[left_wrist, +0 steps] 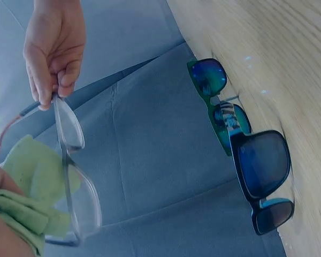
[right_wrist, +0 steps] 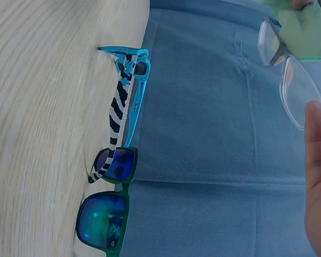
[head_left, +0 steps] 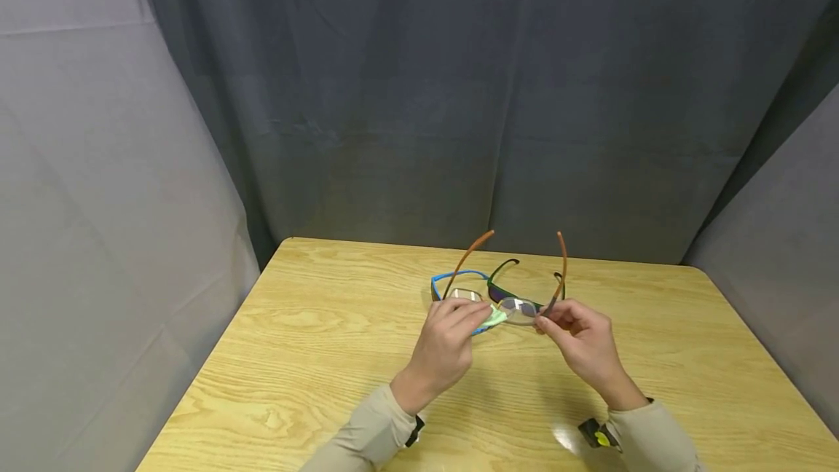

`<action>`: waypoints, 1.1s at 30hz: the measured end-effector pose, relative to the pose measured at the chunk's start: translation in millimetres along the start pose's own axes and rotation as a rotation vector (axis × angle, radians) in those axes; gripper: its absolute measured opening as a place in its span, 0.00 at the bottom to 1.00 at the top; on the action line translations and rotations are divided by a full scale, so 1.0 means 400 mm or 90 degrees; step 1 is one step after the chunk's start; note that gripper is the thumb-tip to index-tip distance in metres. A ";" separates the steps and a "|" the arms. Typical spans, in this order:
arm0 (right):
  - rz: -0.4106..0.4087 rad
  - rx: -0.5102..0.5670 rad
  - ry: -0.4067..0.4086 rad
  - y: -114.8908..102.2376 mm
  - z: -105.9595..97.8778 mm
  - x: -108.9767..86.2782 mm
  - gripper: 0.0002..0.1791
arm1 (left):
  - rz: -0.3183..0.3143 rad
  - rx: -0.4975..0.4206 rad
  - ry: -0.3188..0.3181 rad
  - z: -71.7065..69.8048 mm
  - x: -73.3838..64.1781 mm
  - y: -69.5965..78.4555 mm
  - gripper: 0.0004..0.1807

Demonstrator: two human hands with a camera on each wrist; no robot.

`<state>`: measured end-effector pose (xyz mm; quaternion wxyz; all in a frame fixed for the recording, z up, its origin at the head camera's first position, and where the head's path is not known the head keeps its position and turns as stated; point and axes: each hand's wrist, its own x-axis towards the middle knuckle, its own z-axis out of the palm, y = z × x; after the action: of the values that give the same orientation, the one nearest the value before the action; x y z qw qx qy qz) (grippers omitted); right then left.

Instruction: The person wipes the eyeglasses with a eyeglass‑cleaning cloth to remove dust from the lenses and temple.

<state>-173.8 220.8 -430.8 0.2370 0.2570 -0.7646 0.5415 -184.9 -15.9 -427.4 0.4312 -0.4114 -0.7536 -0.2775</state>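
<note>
A pair of clear-lens eyeglasses (head_left: 521, 311) with orange-brown temple tips is held up over the table, its temples spread and pointing away. My right hand (head_left: 585, 344) pinches the frame by its right hinge, between thumb and fingers. In my left hand (head_left: 444, 341) is a light green cloth (head_left: 496, 316), gripped against the left lens near the bridge. The left wrist view shows the cloth (left_wrist: 35, 171) bunched on both sides of that lens. From the right wrist, the right lens (right_wrist: 299, 91) appears uncovered, with the right thumb or a finger at its edge.
Behind the eyeglasses, blue-framed sunglasses (left_wrist: 265, 163) with a zebra-striped temple (right_wrist: 115, 115) lie on the wooden table (head_left: 295, 355). Green-framed sunglasses (right_wrist: 101, 219) with mirrored lenses lie beside them, overlapping in the wrist views. A dark grey curtain (head_left: 406, 108) hangs at the table's back edge.
</note>
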 end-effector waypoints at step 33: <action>-0.022 0.040 -0.034 0.005 0.009 0.000 0.11 | 0.137 0.212 -0.165 0.016 0.006 0.007 0.23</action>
<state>-175.5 217.8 -433.3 0.2176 0.2920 -0.7487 0.5538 -186.0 -8.6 -428.1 0.4198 -0.4447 -0.7898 -0.0468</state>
